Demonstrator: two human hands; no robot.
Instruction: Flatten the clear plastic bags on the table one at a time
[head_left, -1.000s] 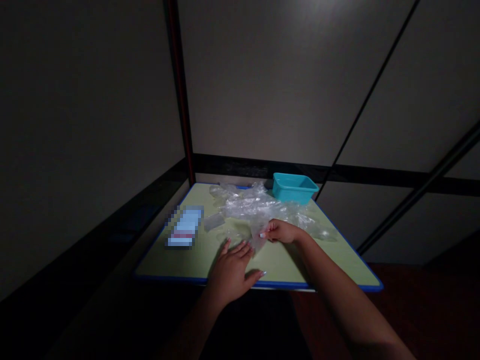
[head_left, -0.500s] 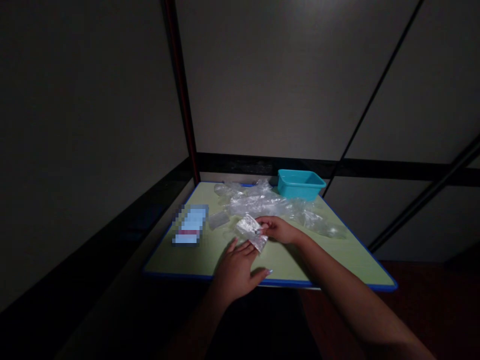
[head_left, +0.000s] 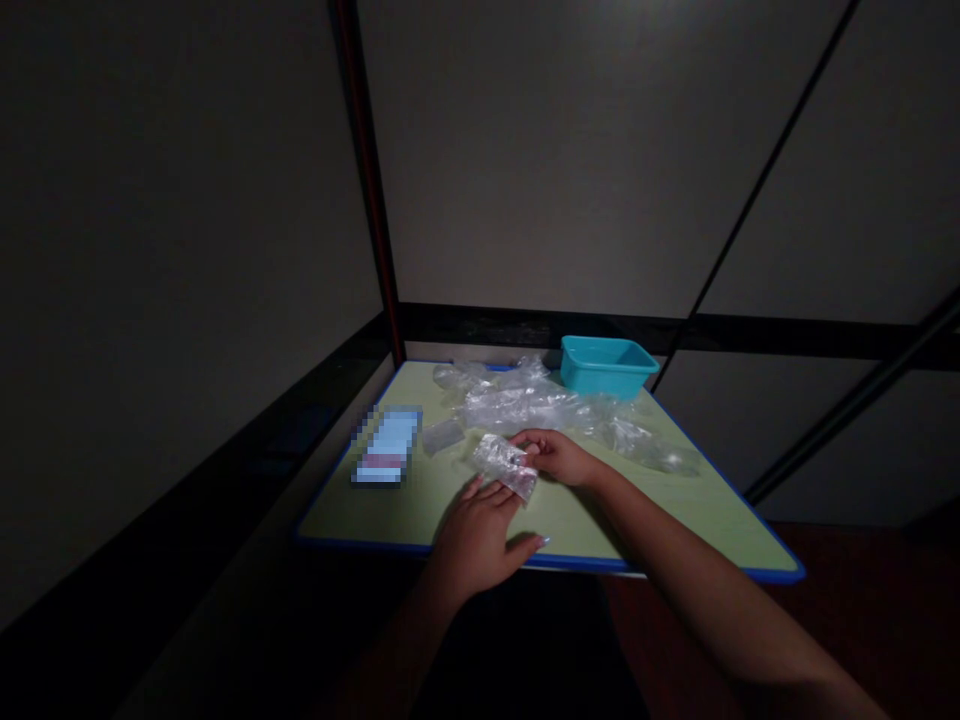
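A small crinkled clear plastic bag (head_left: 501, 460) lies near the middle of the pale green table (head_left: 592, 530). My right hand (head_left: 559, 458) pinches its right side between thumb and fingers. From the near side, my left hand (head_left: 480, 535) reaches to the bag's lower edge, fingers stretched out and fingertips at or under it, thumb spread to the right. Behind my hands, a heap of clear plastic bags (head_left: 517, 405) spreads across the table. A small flat clear packet (head_left: 443, 437) rests left of the bag.
A turquoise plastic basket (head_left: 611, 375) stands at the back right of the table. On the left lies a blurred-out bright rectangle that looks like a phone (head_left: 388, 447). The table has a blue edge (head_left: 772, 575), with wall panels (head_left: 540, 170) behind and to the left.
The view has shifted slightly, moving the table a little right in the picture. The small bag now lies a bit flatter under my right hand; both hands stay in nearly the same place.
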